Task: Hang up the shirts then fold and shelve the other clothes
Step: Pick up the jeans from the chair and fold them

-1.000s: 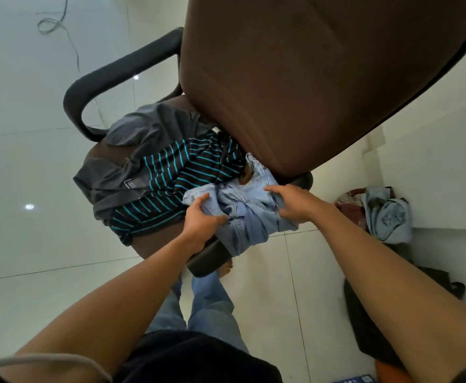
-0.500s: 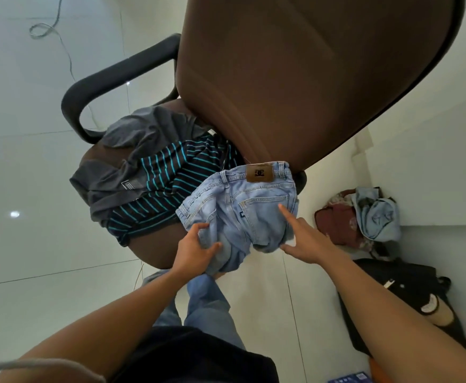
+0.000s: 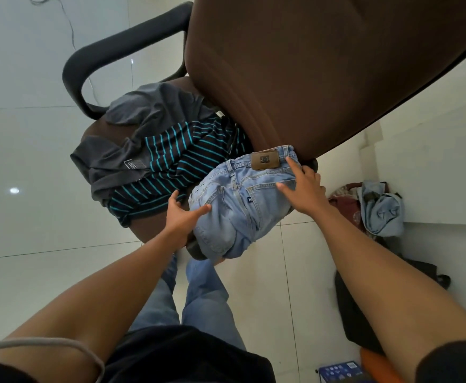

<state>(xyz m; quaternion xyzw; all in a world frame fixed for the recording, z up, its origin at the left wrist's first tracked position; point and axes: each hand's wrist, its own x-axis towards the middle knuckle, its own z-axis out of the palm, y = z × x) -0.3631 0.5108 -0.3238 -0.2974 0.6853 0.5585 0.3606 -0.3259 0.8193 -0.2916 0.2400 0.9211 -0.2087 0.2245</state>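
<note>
White floor tiles (image 3: pixel 32 161) surround a brown padded office chair (image 3: pixel 309 78). Folded light-blue denim jeans (image 3: pixel 240 205) lie on its near side. The left hand (image 3: pixel 180 219) and right hand (image 3: pixel 305 192) press them with straight, spread fingers.

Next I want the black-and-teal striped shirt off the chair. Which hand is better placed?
Left. The left hand rests at the light blue jeans' left edge, fingertips beside the black-and-teal striped shirt. The right hand presses flat on the jeans near the waistband, farther away.
</note>
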